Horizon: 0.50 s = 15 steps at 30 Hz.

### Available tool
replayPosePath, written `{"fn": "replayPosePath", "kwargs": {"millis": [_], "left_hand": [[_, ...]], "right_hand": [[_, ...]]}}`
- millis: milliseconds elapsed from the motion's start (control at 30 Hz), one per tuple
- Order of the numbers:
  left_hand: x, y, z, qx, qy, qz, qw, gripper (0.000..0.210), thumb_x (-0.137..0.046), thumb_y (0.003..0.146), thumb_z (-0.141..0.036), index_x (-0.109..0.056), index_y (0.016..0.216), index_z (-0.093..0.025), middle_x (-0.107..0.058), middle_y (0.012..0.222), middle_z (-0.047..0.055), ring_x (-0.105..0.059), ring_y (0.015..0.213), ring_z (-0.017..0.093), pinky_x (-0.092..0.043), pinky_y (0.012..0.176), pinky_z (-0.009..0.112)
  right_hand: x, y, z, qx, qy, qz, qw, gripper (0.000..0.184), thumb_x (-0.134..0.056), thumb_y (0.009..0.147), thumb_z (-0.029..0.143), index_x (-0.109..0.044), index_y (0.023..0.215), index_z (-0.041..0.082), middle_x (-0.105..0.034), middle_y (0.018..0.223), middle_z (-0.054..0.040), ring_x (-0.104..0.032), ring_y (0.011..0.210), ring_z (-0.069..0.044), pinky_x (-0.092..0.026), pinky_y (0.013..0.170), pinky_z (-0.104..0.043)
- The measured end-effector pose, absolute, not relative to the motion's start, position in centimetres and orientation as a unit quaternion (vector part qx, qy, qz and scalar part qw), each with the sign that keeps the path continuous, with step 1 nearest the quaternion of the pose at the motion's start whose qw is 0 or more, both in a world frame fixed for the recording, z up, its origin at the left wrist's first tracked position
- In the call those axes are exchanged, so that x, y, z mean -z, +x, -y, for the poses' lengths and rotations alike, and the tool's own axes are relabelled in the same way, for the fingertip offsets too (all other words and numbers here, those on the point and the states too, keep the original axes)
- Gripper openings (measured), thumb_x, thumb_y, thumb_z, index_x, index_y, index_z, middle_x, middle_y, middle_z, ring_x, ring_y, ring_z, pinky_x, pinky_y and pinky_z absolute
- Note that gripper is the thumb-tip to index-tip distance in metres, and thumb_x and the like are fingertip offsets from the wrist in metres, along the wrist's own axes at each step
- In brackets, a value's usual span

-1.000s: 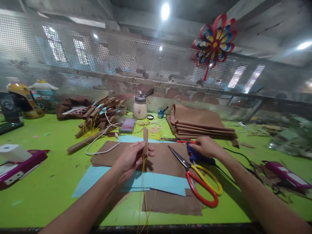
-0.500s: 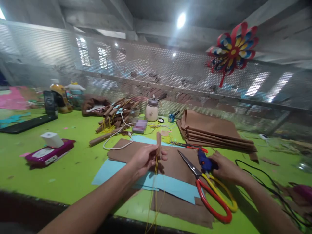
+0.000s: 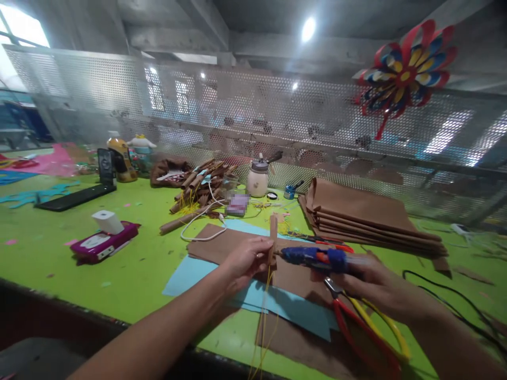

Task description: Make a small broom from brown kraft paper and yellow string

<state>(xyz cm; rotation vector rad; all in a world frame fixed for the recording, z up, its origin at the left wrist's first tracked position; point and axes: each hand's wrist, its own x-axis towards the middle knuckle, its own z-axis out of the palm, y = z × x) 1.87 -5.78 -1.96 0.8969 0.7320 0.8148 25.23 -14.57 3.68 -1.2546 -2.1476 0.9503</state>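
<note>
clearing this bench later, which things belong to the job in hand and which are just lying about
In the job:
glue gun (right hand)
brown strip (left hand)
yellow strings, hanging below the strip
probably scissors, brown sheets, blue paper

Seemingly just lying about:
bottle
jar
white cable

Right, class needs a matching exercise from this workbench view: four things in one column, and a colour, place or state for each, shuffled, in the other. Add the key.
Column 1
1. Glue gun
2. Brown paper strip
3. Power strip
4. Large scissors

Column 2
A. one handle red, the other yellow
B. purple, with a white plug on top
C. blue, gripped by the right hand
D. upright in the left hand

Pairs: 1-C, 2-D, 3-B, 4-A
</note>
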Motion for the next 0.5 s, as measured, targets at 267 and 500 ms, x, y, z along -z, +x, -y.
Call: {"fn": "replayPosePath", "kwargs": {"millis": [267, 500], "left_hand": [[2.3, 1.9, 5.7, -0.381, 0.411, -0.342, 0.754, 0.016, -0.067, 0.064, -0.024, -0.056, 0.069, -0.013, -0.049, 0.06, -0.002, -0.042, 0.05, 0.006, -0.023, 0.043, 0.019], [2.1, 2.1, 5.9, -0.38, 0.42, -0.349, 0.746, 0.015, -0.066, 0.066, -0.023, -0.056, 0.068, -0.013, -0.046, 0.06, -0.002, -0.04, 0.049, 0.005, -0.023, 0.043, 0.018]], "right_hand": [[-2.6, 25.3, 14.0, -0.323, -0.469, 0.784, 0.245, 0.034, -0.041, 0.091, 0.038, -0.065, 0.102, 0.018, -0.066, 0.094, -0.0065, -0.059, 0.086, -0.019, -0.048, 0.075, -0.027], [-2.3, 25.5, 13.9, -0.295, -0.478, 0.791, 0.242, 0.033, -0.041, 0.09, 0.04, -0.066, 0.093, 0.018, -0.065, 0.09, -0.0058, -0.058, 0.08, -0.018, -0.047, 0.072, -0.026]]}}
